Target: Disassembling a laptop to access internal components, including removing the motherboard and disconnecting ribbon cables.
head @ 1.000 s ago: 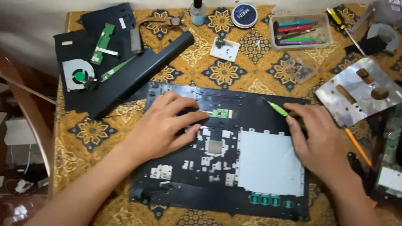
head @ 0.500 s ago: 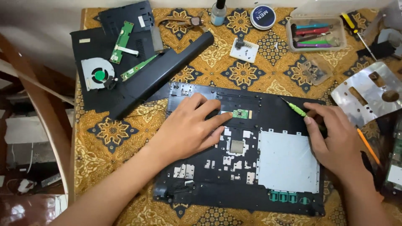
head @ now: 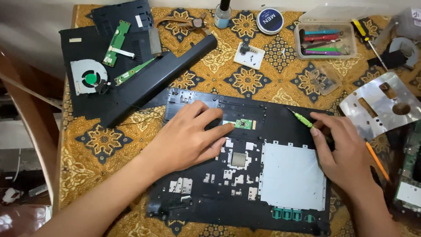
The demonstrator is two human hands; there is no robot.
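— Since half a second ago, what has moved?

— Hardly anything: both hands lie where they lay on the black laptop panel (head: 245, 175); only the view has slid a little, so the fan and covers on the left show more fully.

— How is the left hand (head: 188, 140) set?

— Flat on the panel's upper middle, fingers (head: 215, 131) slightly spread, fingertips just beside the small green circuit board (head: 242, 124) seated there. It pinches nothing.

— And the right hand (head: 340, 151)?

— Its fingers are pressed together, pinching a thin green-handled screwdriver (head: 300, 118) whose tip points up-left over the panel's upper right edge.

— Where does the panel lie?

— On the desk (head: 109, 145) with its patterned yellow cloth, a pale metal plate (head: 291, 175) fixed at its lower right.

— What surrounds it?

— At the upper left, a long black battery (head: 158, 83) leans across a black cover carrying a fan (head: 89, 79). A clear tray of tools (head: 324, 41) sits upper right, and a silver metal bracket (head: 381, 105) lies to the right.
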